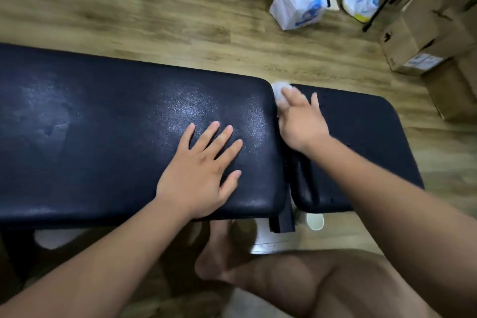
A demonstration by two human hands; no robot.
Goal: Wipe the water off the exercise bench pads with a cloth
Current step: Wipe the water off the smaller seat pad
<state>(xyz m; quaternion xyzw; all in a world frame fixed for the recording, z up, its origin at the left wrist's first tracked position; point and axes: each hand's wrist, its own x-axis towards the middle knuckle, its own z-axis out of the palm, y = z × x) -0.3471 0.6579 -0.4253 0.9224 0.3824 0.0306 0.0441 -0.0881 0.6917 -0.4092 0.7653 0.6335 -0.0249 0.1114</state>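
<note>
A long black bench pad (103,124) stretches across the left and middle, its surface glossy under the light. A shorter black seat pad (366,137) lies to its right across a narrow gap. My left hand (204,173) rests flat on the long pad near its right end, fingers spread, holding nothing. My right hand (300,121) presses a small white cloth (278,93) onto the far left corner of the seat pad, by the gap. Most of the cloth is hidden under my fingers.
A white paper cup (315,221) stands on the wooden floor under the seat pad. A white plastic bag (299,0) and a smaller bag (361,4) lie beyond the bench. Cardboard boxes (426,33) are stacked at the right. My bare knee and foot are in front.
</note>
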